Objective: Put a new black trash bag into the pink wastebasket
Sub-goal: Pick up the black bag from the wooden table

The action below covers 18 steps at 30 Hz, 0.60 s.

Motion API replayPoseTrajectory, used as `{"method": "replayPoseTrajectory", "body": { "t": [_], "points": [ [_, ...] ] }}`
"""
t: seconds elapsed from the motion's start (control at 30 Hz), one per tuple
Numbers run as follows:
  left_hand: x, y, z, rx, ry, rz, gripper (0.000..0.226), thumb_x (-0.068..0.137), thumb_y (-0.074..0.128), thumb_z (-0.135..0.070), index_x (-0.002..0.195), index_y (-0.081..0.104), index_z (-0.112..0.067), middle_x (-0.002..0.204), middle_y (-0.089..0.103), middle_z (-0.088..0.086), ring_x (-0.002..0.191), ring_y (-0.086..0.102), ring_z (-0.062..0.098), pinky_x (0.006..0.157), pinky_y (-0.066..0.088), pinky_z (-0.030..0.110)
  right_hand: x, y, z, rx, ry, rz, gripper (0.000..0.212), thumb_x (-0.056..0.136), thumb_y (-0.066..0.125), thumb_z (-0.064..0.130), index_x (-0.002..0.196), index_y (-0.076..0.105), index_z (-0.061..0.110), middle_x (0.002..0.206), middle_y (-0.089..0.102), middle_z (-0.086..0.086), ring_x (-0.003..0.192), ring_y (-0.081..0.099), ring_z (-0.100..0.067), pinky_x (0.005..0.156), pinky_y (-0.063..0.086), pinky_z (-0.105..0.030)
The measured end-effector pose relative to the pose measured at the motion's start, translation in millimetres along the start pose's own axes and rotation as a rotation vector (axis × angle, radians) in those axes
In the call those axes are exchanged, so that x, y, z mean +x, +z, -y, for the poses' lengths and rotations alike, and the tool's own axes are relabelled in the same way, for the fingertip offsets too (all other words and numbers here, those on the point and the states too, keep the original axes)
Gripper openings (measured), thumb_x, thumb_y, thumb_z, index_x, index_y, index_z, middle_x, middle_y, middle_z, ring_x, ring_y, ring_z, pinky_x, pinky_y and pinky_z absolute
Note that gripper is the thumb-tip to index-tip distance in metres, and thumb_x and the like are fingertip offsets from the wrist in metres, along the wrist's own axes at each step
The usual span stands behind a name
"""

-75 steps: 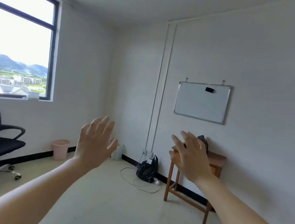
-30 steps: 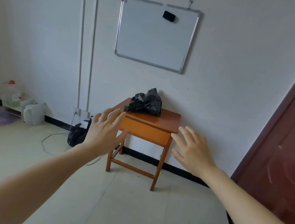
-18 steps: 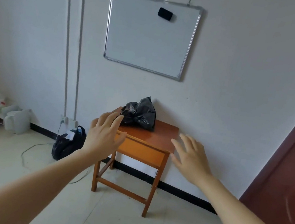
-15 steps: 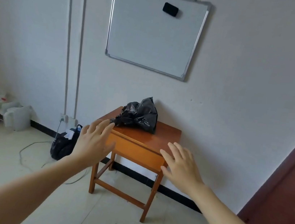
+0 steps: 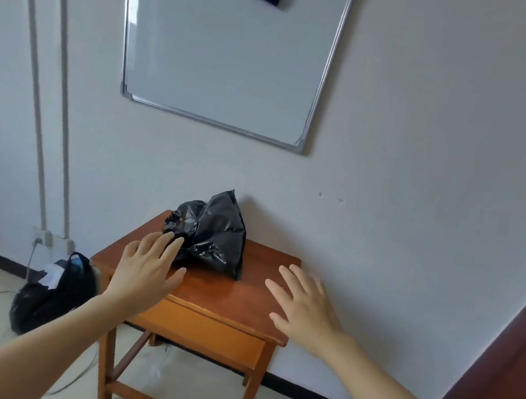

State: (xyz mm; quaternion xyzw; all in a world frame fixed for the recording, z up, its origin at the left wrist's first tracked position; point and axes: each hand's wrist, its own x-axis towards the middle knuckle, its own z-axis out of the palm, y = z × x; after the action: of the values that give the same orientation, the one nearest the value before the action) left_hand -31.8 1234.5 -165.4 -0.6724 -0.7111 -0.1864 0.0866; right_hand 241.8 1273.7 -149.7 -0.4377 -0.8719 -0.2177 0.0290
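A person's two bare arms reach over a small orange-brown wooden tabletop [image 5: 240, 301] against a white wall. A crumpled glossy black plastic trash bag [image 5: 212, 236] sits at its back edge. The left hand [image 5: 146, 274], grip wide open and empty, has fingertips at the bag's front. The right hand [image 5: 304, 303] hovers flat and open, holding nothing, well apart from the bag.

The black trash bag [image 5: 212, 236] is thin, crinkled plastic with glossy highlights. It lies on a polished, reddish wood tabletop [image 5: 224, 295] that gives a soft sheen. The whiteboard [image 5: 229, 45] looks smooth and slightly shiny, its frame probably brushed metal; the wall [image 5: 434, 122] is matt.
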Motion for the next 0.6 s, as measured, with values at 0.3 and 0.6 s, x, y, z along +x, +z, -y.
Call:
{"method": "replayPoseTrajectory", "body": {
  "t": [0.3, 0.6],
  "points": [
    [118, 67, -5, -0.015, -0.123, 0.001, 0.056, 0.090, 0.039, -0.042, 0.137, 0.035, -0.012, 0.144, 0.040, 0.010, 0.136, 0.028, 0.030, 0.106, 0.028, 0.049, 110, 80, -82, 0.027, -0.094, 0.051, 0.069, 0.080, 0.062, 0.043, 0.139, 0.034, 0.022, 0.149, 0.032, -0.017, 0.139, 0.026, -0.034, 0.110, 0.024, -0.054],
    [157, 130, 18, 0.012, -0.352, 0.094, 0.060, 0.082, 0.031, -0.046, 0.129, 0.048, -0.012, 0.133, 0.054, 0.009, 0.125, 0.046, 0.031, 0.097, 0.041, 0.050, 236, 158, -81, 0.161, -0.248, 0.138, 0.056, 0.077, 0.049, 0.051, 0.126, 0.052, 0.025, 0.133, 0.057, -0.010, 0.125, 0.050, -0.028, 0.098, 0.043, -0.049]
  ]
}}
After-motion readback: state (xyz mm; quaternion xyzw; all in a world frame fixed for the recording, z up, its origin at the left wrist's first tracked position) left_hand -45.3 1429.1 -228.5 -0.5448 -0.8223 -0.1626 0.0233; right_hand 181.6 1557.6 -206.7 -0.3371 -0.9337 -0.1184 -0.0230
